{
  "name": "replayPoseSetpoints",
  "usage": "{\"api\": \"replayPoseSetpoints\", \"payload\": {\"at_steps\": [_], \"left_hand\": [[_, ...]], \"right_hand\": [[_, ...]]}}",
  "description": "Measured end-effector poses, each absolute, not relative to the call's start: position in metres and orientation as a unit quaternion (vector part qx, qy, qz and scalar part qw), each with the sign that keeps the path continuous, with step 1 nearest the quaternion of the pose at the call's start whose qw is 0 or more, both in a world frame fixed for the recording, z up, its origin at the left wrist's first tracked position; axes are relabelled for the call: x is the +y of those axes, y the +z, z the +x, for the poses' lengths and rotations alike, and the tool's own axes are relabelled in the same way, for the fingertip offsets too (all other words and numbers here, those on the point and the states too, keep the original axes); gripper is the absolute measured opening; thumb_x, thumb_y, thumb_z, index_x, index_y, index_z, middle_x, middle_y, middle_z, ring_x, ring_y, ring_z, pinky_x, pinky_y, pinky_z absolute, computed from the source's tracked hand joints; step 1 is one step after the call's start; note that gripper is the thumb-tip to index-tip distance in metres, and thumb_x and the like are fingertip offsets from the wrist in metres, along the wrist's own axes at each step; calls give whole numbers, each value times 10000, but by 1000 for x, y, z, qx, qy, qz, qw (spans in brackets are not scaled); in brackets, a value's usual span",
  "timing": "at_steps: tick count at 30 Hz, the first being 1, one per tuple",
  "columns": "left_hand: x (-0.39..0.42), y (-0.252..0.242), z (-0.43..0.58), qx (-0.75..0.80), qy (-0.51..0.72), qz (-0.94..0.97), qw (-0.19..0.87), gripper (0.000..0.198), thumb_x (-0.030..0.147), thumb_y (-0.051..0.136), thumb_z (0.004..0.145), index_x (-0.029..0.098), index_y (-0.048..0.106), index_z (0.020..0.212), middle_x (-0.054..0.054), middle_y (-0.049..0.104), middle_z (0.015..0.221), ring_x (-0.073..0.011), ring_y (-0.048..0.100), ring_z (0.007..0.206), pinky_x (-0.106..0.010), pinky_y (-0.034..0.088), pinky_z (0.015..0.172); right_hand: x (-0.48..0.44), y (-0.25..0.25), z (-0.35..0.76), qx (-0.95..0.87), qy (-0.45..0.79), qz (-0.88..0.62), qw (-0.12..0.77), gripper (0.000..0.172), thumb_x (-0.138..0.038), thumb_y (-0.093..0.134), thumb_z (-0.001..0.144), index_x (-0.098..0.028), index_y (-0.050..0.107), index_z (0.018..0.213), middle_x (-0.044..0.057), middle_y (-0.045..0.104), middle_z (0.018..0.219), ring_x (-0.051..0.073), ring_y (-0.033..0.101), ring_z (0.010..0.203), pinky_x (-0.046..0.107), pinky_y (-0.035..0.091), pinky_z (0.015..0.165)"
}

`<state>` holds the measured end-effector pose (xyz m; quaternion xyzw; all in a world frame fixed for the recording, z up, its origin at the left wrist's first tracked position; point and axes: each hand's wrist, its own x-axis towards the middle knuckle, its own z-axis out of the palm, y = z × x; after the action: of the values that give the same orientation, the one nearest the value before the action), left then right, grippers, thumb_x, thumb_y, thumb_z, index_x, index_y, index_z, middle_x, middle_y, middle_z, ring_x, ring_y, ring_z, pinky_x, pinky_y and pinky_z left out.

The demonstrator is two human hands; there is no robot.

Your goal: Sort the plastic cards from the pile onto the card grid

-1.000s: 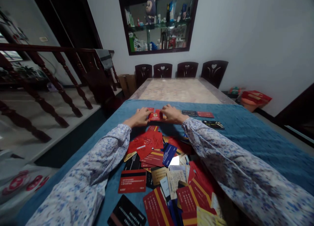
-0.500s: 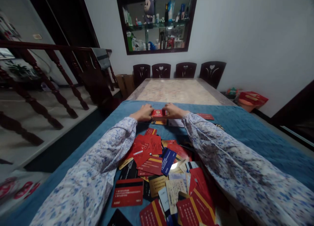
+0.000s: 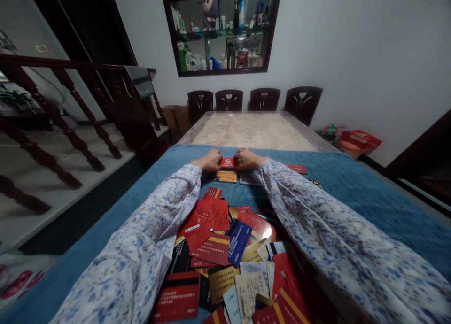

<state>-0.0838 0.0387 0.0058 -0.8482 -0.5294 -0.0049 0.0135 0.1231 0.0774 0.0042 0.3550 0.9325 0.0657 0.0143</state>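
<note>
At the far side of the blue cloth, my left hand [image 3: 210, 160] and my right hand [image 3: 247, 159] grip a red card [image 3: 227, 162] by its two ends, fingers closed. Just nearer to me lie a yellow card [image 3: 225, 176] and a pale card [image 3: 251, 179], the latter partly behind my right sleeve. Another red card [image 3: 296, 168] rests to the right of my right hand, with a black patterned card [image 3: 316, 184] close by. Between my forearms spreads a loose heap of cards, among them a blue card [image 3: 240, 242] and a gold card [image 3: 222, 282].
The blue cloth [image 3: 355, 197] covers the near part of a stone-topped table [image 3: 253, 129]. Dark chairs [image 3: 265, 99] line its far end. A wooden railing [image 3: 63, 112] runs along the left, and a red bag [image 3: 360, 140] stands on the right.
My hands and the red card have shifted slightly away from the yellow card, which now shows more fully. The head view has moved a little, so the heap appears lower.
</note>
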Motion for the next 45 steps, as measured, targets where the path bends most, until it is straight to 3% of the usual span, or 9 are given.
{"api": "replayPoseSetpoints", "payload": {"at_steps": [18, 45], "left_hand": [[57, -3, -88, -549, 58, -834, -16, 221, 211, 619, 762, 203, 712, 963, -136, 666, 1210, -344, 512, 1261, -529, 437, 1074], [54, -1, -85, -558, 74, -826, 0, 275, 135, 605, 733, 180, 738, 969, -168, 651, 1224, -377, 505, 1259, -547, 455, 1031]], "right_hand": [[80, 0, 117, 912, 44, 404, 53, 353, -377, 659, 860, -210, 796, 1139, 137, 729, 1219, 331, 597, 1199, 348, 496, 878], [82, -2, 118, 921, 25, 387, 40, 373, -416, 629, 923, -266, 768, 1235, 125, 726, 1255, 330, 582, 1207, 362, 454, 884]]}}
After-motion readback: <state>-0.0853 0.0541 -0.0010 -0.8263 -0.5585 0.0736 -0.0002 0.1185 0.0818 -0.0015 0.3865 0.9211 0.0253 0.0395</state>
